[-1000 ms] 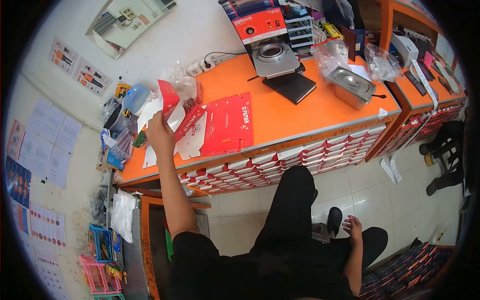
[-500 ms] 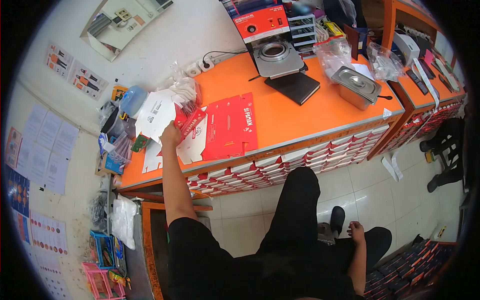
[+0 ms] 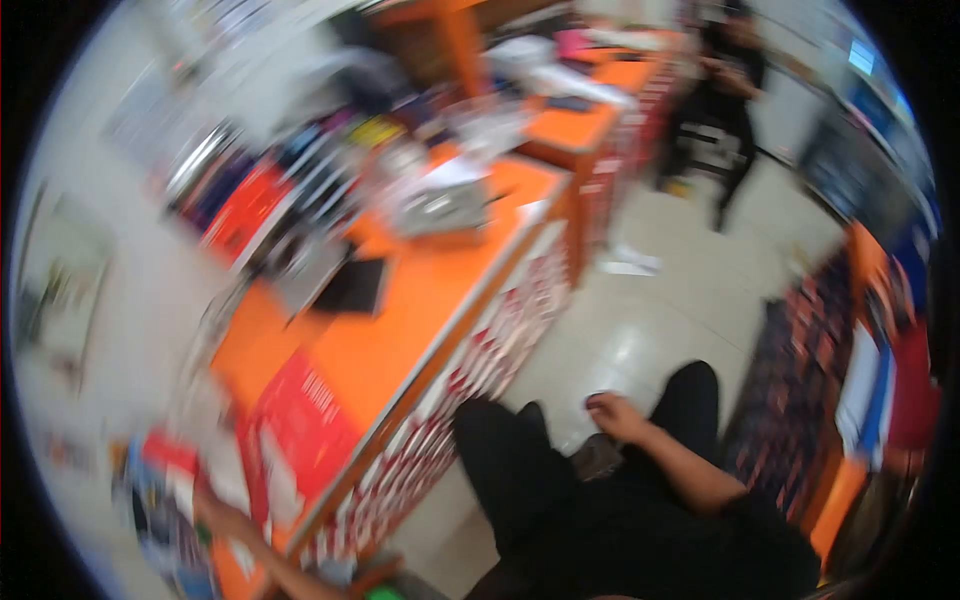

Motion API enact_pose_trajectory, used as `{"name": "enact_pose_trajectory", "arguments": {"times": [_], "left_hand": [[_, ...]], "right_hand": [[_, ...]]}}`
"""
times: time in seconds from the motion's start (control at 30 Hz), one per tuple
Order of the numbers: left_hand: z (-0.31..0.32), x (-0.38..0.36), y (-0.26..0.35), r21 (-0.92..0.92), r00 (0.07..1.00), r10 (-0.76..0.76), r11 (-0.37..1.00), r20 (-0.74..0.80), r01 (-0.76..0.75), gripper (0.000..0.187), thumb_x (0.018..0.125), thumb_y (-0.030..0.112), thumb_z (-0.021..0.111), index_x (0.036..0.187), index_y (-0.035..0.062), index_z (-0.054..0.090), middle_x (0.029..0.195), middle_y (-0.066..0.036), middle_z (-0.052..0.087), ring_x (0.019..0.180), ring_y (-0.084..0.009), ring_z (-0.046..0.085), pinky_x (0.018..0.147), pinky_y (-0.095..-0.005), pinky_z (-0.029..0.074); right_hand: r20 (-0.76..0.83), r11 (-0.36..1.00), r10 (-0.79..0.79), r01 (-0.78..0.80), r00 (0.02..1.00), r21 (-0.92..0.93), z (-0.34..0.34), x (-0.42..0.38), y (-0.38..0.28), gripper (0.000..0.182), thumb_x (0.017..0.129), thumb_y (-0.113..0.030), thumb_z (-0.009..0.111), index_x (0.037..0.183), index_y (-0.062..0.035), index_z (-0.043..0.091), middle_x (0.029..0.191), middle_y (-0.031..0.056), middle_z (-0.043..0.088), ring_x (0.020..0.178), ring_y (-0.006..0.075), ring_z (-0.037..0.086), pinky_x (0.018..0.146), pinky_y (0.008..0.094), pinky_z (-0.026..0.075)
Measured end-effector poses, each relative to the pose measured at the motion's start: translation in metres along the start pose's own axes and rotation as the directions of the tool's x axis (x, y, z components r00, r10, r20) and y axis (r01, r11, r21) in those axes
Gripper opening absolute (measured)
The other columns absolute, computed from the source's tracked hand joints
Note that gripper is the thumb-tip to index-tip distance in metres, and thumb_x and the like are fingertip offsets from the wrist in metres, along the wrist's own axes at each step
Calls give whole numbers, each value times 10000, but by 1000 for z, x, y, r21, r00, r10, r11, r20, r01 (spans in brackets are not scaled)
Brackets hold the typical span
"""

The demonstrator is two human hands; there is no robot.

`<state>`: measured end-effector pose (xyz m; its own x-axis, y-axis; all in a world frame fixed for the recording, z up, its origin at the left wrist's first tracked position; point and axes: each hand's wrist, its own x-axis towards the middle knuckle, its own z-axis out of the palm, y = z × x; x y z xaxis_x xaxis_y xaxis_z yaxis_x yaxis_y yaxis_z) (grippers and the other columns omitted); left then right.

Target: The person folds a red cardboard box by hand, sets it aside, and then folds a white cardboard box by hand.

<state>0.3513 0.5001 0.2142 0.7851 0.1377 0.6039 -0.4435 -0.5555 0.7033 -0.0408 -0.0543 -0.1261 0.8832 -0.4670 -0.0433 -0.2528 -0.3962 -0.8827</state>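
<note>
My left hand [image 3: 218, 515], smeared by motion, reaches to the lower left over the orange table [image 3: 420, 325]. Its fingers are closed on a red-and-white cardboard carton [image 3: 170, 453], whose red end shows beyond them. Right of that hand, a flat red carton sheet [image 3: 308, 420] with white lettering lies on the table. My right hand [image 3: 615, 415] is held above my lap, away from the table, its fingers curled in with nothing seen in them.
A red sealing machine [image 3: 245, 215], a black notebook [image 3: 352, 286] and a lidded metal container [image 3: 445, 210] stand along the table. Stacked red-and-white boxes [image 3: 480, 360] fill the space below. Another person [image 3: 728, 90] in black is at the back right.
The view has swung right, showing the far side of the room. My left hand has drawn the carton away from the flat sheet; my right hand stays over my lap.
</note>
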Motion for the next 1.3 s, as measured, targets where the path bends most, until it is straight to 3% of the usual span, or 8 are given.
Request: {"name": "enact_pose_trajectory", "arguments": {"times": [0.07,0.27,0.63,0.8,0.87,1.0,1.13,1.3], "left_hand": [[23,-36,45,439,855,518,764,18,-472,363,1005,211,477,1245,-12,634,1209,-196,655,1155,-324,604,1045,-432,434],[171,-169,117,18,517,810,534,277,-845,289,953,180,542,1126,-23,655,1139,-223,653,1112,-400,603,1024,-477,438],[219,-322,288,-642,71,694,696,717,-321,492,854,148,678,1277,-61,539,1236,-285,520,1083,-438,560,900,-495,490],[241,-320,277,-680,288,640,731,712,57,609,952,245,631,1464,7,404,1180,-185,608,957,-234,623,796,-332,529],[246,-317,291,-491,561,183,735,808,468,591,997,246,573,1507,39,357,1045,-118,666,805,-153,628,646,-240,489],[284,-304,270,-386,353,175,571,919,724,629,1007,241,574,1547,84,292,881,-38,636,681,-80,569,551,-211,431],[299,-304,266,-492,521,4,334,853,804,372,1018,121,543,1375,45,473,734,16,512,600,-43,441,537,-205,385],[291,-326,273,-567,682,193,731,705,380,163,995,77,573,1056,-28,682,712,-38,589,557,-99,500,536,-229,418]], "right_hand": [[109,975,-169,149,980,166,-9,13,-103,408,915,-174,716,1267,-29,566,1246,137,570,1066,246,628,955,365,503],[-65,728,-517,478,853,492,-22,23,-269,793,885,-352,752,1505,-66,348,1488,167,346,1400,300,342,1105,425,382],[-372,766,-330,476,868,432,-63,-17,-219,289,996,-149,569,1245,-26,651,1337,161,538,1284,272,498,1089,383,372],[-454,754,-330,520,828,400,-86,-28,-194,290,1014,-135,538,1265,-41,650,1333,155,550,1279,274,517,1089,397,387],[-404,739,-425,569,810,360,-102,-32,-190,283,1015,-118,527,1251,-22,649,1329,164,555,1273,281,523,1087,397,389],[-254,723,-557,612,791,321,-116,-38,-196,260,980,-77,567,1216,-3,645,1333,186,543,1281,325,515,1078,418,398],[-247,734,-593,641,766,226,-124,-37,-196,263,965,-78,587,1215,-16,639,1358,192,510,1283,355,505,1077,433,407],[-298,793,-573,609,763,34,-130,-38,-191,288,957,-155,614,1223,-44,626,1341,191,504,1271,371,503,1068,425,408]]}}
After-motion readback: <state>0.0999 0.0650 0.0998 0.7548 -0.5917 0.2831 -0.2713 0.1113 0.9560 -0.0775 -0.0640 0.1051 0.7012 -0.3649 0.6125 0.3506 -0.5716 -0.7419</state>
